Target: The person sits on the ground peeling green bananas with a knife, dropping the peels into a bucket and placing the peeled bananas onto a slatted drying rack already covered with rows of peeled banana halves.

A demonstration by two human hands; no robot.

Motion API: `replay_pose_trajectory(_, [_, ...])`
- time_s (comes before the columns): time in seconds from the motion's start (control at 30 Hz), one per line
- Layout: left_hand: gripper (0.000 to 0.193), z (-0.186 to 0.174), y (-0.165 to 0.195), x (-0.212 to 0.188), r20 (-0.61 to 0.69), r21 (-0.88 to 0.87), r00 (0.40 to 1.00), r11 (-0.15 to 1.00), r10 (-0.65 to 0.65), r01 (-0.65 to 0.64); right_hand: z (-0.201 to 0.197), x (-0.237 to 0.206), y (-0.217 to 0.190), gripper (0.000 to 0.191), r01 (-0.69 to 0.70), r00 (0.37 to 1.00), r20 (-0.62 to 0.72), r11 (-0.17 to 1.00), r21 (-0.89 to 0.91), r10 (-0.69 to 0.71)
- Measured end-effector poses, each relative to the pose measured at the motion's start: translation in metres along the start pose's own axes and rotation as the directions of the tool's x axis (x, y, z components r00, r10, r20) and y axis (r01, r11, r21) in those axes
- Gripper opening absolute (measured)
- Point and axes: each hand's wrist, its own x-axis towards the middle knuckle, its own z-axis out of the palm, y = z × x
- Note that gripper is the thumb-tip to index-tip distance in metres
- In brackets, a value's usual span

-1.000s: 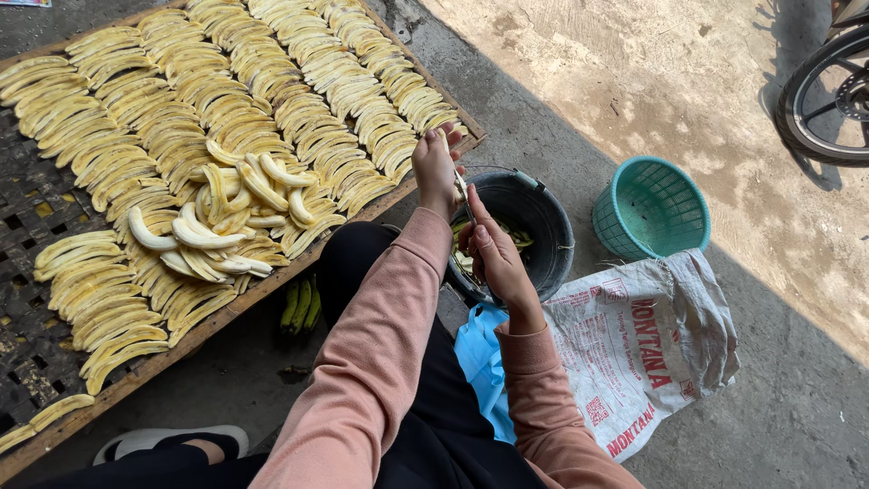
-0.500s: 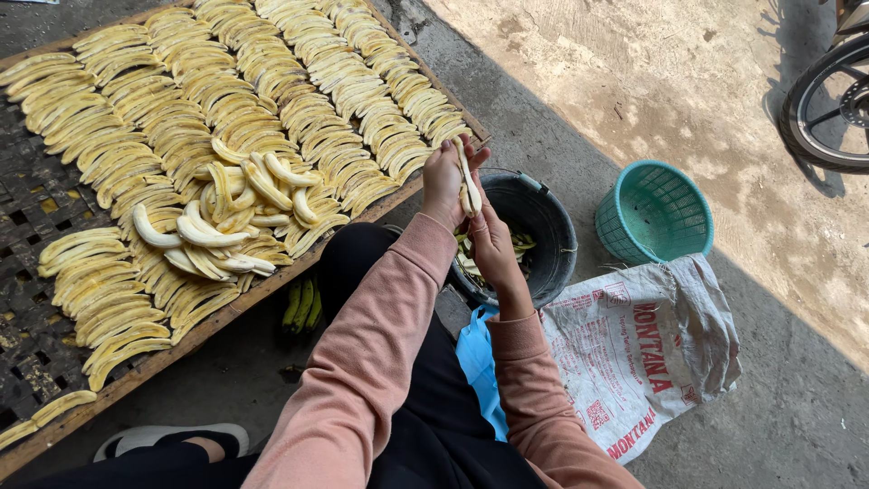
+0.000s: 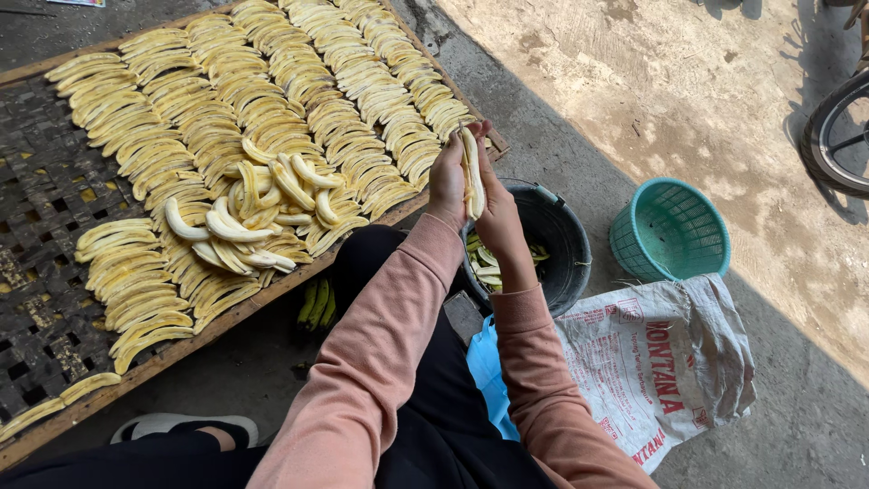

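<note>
The ground is bare grey concrete, giving way at the upper right to a paler, sandy, sunlit patch. A large dark woven drying rack with a wooden frame (image 3: pixel 54 208) lies on it, covered in neat rows of flattened yellow banana slices (image 3: pixel 299 72), with a loose heap of whole peeled bananas (image 3: pixel 244 222) near its front edge. Beside the knees stand a black round bucket (image 3: pixel 566 249) (peels show inside), a teal plastic basket (image 3: pixel 670 226) and a crumpled white woven sack (image 3: pixel 670 371).

Above the bucket's rim, the left hand (image 3: pixel 448 177) and right hand (image 3: pixel 498 213) are raised together, fingers closed around one pale peeled banana (image 3: pixel 471 167) held upright between them.

A small bunch of green bananas (image 3: pixel 317 303) is half hidden under the rack's edge. A wheel (image 3: pixel 837 136) is cut off at the right border, and a blue plastic bag (image 3: pixel 493 376) is mostly covered by the pink sleeve.
</note>
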Motion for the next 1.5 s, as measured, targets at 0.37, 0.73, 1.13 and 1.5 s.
replay_pose_trajectory(0.37, [0.034,-0.127,0.227,-0.028,-0.210,0.202,0.974,0.979,0.084,-0.041,0.088,0.065,-0.115,0.084,0.446,0.847,0.315,0.253,-0.858,-0.428])
replay_pose_trajectory(0.73, [0.039,-0.205,0.251,-0.107,0.436,0.640,0.802,-0.768,0.408,0.043,0.094,0.067,-0.051,0.080,0.529,0.837,0.290,0.551,-0.646,-0.463])
replay_pose_trajectory(1.13, [0.073,-0.341,0.131,-0.209,-0.198,0.348,0.738,-0.750,-0.645,-0.562,0.076,0.065,-0.060,0.082,0.459,0.888,0.324,0.663,-0.591,-0.326])
replay_pose_trajectory(1.5, [0.070,-0.336,0.112,-0.165,-0.418,0.748,0.840,-0.656,-0.346,0.102,0.083,0.082,-0.082,0.075,0.370,0.921,0.321,0.751,-0.547,-0.219])
